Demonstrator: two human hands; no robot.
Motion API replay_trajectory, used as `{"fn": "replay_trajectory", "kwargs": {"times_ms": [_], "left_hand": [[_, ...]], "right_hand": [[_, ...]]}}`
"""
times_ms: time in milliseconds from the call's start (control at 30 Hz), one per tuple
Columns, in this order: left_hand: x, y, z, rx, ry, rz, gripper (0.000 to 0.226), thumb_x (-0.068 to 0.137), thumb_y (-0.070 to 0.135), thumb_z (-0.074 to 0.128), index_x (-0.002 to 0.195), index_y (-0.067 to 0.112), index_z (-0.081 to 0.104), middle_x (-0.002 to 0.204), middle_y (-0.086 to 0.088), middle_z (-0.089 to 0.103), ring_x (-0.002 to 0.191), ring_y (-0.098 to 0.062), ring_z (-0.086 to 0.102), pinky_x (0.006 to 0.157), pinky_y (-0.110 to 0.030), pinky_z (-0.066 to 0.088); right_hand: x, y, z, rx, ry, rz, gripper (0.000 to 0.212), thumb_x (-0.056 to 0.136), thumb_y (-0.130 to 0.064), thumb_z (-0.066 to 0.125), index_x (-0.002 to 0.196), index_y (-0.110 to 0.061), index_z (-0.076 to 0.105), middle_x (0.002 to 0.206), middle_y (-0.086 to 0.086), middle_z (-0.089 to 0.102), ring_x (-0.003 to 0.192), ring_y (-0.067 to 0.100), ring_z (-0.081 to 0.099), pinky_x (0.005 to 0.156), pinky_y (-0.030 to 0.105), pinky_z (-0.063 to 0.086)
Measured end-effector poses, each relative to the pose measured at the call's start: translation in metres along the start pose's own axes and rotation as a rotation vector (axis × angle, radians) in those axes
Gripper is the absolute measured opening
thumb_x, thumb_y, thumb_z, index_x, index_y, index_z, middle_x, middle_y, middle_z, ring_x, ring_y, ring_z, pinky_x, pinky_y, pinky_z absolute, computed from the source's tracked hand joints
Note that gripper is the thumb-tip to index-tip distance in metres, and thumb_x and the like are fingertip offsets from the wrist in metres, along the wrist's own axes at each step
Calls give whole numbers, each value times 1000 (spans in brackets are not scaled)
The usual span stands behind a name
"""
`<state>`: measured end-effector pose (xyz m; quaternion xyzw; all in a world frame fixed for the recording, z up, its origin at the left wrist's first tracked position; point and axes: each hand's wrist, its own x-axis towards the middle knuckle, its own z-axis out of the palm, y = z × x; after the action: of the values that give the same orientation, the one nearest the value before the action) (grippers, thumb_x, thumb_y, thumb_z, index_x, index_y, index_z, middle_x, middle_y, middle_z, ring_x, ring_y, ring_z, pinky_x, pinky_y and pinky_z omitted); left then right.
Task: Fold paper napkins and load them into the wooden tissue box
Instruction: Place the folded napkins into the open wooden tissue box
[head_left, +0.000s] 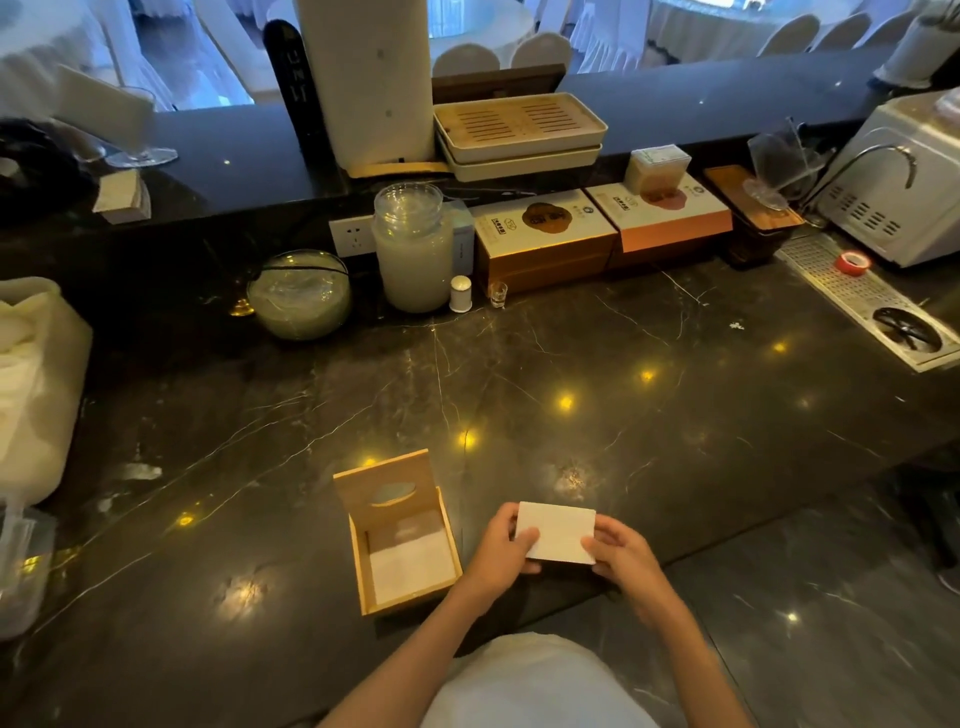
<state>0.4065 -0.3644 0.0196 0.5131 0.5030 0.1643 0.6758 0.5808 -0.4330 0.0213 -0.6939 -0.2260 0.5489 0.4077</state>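
Both my hands, left hand (501, 553) and right hand (626, 558), pinch the folded napkin (558, 531) by its short ends, long axis crosswise, wooden tissue box (363, 571) open at nine o'clock, nearer my left.

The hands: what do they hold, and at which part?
A folded napkin, held by its two short edges: left hand on the left, right hand on the right.

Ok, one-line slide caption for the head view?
Both hands hold a folded napkin beside the open wooden tissue box.
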Motion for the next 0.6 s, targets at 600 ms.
{"fn": "replay_trajectory", "kwargs": {"times_ms": [600], "left_hand": [[-70, 41, -100, 58, 127, 185, 19, 101, 23, 51, 118, 17, 58, 110, -1, 65, 93, -13, 69, 63, -22, 56]], "right_hand": [[-13, -99, 79, -521, -480, -238, 21, 93, -20, 63, 114, -22, 64, 108, -2, 69, 97, 9, 67, 78, 23, 56]]}}
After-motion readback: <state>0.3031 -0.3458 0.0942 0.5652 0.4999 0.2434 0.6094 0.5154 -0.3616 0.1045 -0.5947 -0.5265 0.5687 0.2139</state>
